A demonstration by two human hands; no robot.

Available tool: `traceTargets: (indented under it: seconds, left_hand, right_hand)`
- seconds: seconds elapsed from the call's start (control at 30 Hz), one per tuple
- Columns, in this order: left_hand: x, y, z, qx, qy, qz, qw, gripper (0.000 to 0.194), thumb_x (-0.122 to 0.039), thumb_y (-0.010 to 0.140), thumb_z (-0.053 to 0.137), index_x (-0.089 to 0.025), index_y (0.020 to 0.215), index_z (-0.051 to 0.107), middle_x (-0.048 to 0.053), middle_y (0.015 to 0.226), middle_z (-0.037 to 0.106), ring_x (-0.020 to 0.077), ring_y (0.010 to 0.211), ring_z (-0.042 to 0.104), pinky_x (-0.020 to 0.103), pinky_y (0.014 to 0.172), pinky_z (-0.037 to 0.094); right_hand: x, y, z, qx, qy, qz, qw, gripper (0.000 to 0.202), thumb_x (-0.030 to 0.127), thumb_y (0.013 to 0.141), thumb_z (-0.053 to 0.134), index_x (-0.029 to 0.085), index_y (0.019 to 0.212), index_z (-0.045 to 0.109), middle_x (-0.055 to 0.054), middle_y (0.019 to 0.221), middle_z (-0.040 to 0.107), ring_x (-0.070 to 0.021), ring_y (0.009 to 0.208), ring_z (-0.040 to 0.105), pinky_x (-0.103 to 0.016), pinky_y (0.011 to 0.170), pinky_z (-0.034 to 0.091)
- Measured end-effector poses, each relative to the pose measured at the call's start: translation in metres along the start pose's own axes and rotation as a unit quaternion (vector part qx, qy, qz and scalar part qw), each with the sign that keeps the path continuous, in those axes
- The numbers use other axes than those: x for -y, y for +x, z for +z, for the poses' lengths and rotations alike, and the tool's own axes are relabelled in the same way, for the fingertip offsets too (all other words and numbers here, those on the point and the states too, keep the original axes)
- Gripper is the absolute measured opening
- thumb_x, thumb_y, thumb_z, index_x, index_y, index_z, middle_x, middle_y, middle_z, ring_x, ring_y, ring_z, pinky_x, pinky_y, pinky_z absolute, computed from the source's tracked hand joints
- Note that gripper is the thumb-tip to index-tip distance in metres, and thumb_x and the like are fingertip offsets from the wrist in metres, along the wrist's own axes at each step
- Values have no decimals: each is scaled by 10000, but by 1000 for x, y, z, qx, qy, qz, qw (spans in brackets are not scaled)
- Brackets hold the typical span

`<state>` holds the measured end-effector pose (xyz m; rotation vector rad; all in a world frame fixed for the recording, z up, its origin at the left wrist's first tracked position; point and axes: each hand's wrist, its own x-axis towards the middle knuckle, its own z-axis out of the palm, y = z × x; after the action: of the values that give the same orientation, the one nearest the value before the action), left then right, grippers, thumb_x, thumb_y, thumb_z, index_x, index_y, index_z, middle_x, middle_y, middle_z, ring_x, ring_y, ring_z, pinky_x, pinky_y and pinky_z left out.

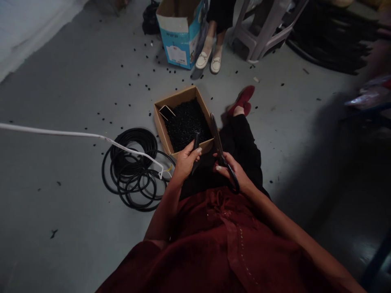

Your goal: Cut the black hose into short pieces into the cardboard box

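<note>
My left hand [185,160] is closed around a short black ribbed tube [196,140], its upper end pointing away from me over the near rim of a cardboard box. In my right hand [233,169] are black-handled scissors [217,134], blades pointing away from me along the box's right side. The scissors stand apart from the tube; whether their blades are parted is hard to see. The open cardboard box [159,129] holds a heap of small black pieces [187,122]. A small dark rectangular thing with a pale edge [166,112] sticks out of the heap at the left.
Coiled black hose [134,162] lies on the floor at my left, crossed by a white cable [76,133]. Small black bits are scattered around. Ahead stand a blue carton [177,44], a person's feet in white shoes [210,63] and a grey plastic stool [259,40].
</note>
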<state>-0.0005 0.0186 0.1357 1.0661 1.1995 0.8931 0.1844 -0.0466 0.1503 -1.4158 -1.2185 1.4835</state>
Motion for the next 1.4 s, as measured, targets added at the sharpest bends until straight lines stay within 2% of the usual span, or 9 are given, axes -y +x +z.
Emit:
traceTargets:
  seconds: [0.23, 0.4, 0.53, 0.7, 1.13, 1.4]
  left_hand:
    - [0, -2, -1, 25, 63, 21, 997, 557, -359, 877, 601, -157, 1395, 566, -29, 732, 593, 72, 609, 493, 207, 618, 423]
    - [-4, -4, -9, 47, 122, 46, 990, 494, -388, 946, 506, -164, 1380, 575, -25, 740, 560, 82, 634, 464, 207, 627, 400]
    - [-10, -5, -21, 68, 164, 50, 983, 501, -411, 975, 456, -148, 1389, 559, -23, 722, 528, 91, 631, 444, 214, 612, 372]
    - [-6, -4, -31, 72, 189, 45, 978, 504, -412, 971, 465, -149, 1393, 546, -10, 727, 546, 105, 638, 455, 220, 614, 373]
    - [-4, -7, -38, 87, 234, 33, 968, 516, -399, 976, 448, -133, 1408, 545, -9, 719, 556, 101, 618, 458, 224, 629, 411]
    - [-18, -10, -39, 106, 320, 42, 940, 464, -376, 985, 432, -131, 1337, 611, 12, 743, 636, 146, 742, 595, 252, 756, 477]
  right_hand:
    - [2, 0, 1, -24, -67, -3, 997, 479, 560, 854, 555, 199, 1167, 543, -62, 936, 658, -224, 871, 622, -367, 815, 497]
    - [3, 0, -4, -26, -148, 3, 989, 494, 541, 856, 550, 194, 1207, 543, -62, 920, 669, -213, 790, 624, -348, 743, 503]
    - [7, 0, -13, 3, -206, -9, 979, 567, 519, 816, 611, 189, 1265, 507, -78, 1000, 672, -233, 866, 637, -361, 788, 504]
    - [10, -1, -14, 53, -253, 5, 966, 558, 517, 822, 595, 173, 1250, 502, -119, 1115, 660, -257, 954, 634, -368, 830, 494]
    - [9, 8, -8, 90, -292, 0, 952, 547, 546, 852, 568, 162, 1238, 517, -129, 1149, 638, -265, 981, 620, -365, 863, 471]
    - [5, 22, -5, 106, -315, -14, 943, 629, 571, 834, 590, 164, 1298, 472, -148, 1211, 604, -282, 1027, 606, -387, 880, 466]
